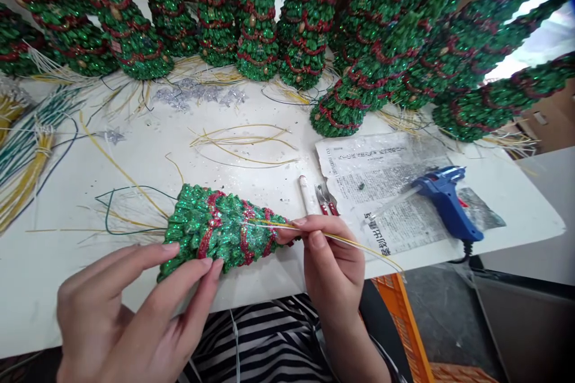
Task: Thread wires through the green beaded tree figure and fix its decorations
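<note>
A small green glitter Christmas tree (231,230) with red garlands lies on its side on the white table, its tip toward my right hand. My right hand (332,257) is closed near that tip, pinching thin yellow and white wires (359,244) between thumb and finger. One end of the wires reaches over the tree's upper part; the other sticks out to the right. My left hand (139,305) is stretched out at the tree's near side, fingers apart, the fingertips against its lower branches. From the tree's base, yellow, white and green wires (130,224) fan out leftward.
Several finished-looking trees (258,30) line the back. Loose yellow wires (242,137) and silver stars (202,96) lie mid-table. To the right are a white stick (308,191), red-handled snips (327,200), newspaper (359,161) and a blue glue gun (449,203). Wire bundles (36,161) lie left.
</note>
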A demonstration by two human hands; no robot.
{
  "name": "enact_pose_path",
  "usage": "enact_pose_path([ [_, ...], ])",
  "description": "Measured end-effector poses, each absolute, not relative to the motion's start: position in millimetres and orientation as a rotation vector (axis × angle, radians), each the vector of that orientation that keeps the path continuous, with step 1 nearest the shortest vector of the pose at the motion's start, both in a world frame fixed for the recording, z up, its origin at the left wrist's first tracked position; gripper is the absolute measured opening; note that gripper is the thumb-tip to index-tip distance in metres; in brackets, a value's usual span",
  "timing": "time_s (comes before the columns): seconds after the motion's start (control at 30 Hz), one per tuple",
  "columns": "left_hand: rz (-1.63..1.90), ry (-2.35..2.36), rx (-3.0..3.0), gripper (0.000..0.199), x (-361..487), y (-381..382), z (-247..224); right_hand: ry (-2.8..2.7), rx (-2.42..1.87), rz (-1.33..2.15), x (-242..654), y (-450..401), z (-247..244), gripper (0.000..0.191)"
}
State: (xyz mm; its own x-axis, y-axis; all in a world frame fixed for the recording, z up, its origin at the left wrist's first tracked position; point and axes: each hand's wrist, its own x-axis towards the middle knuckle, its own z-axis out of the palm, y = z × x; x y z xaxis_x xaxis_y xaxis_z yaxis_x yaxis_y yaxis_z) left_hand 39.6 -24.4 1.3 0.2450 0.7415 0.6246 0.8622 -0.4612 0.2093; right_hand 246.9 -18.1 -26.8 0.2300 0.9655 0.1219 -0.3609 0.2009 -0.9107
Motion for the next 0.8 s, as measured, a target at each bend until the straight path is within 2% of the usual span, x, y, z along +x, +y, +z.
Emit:
enact_pose_path([
  [0.13, -0.835, -1.192, -2.473, 0.027, 44.0, -16.2, 13.6, -0.861, -0.901, 1.094, 247.0, -19.5, -27.4, 0.015],
  [0.2, -0.793, -1.211, -2.461, 0.036, 40.3, -18.5, 12.6, -0.867, -0.900, 1.097, 247.3, -20.3, -27.3, 0.015],
  [0.33, -0.713, -1.236, -2.428, 0.068, 37.1, -28.9, 4.4, -0.889, -0.884, 1.117, 248.1, -21.0, -27.8, 0.017],
  [0.4, -0.781, -1.365, -2.379, 0.071, 39.9, -31.6, 3.3, -0.900, -0.872, 1.119, 248.5, -21.0, -28.7, 0.017],
  [0.5, -0.827, -1.410, -2.383, 0.067, 42.1, -29.8, 7.7, -0.915, -0.858, 1.115, 248.8, -20.7, -30.2, 0.018],
  [0.63, -0.635, -1.174, -2.574, 0.064, 37.8, -22.4, 19.2, -0.926, -0.846, 1.110, 248.7, -20.5, -31.2, 0.019],
  [0.8, -0.639, -1.052, -2.625, 0.036, 41.1, -13.9, 26.8, -0.937, -0.831, 1.111, 248.4, -20.2, -31.4, 0.019],
])
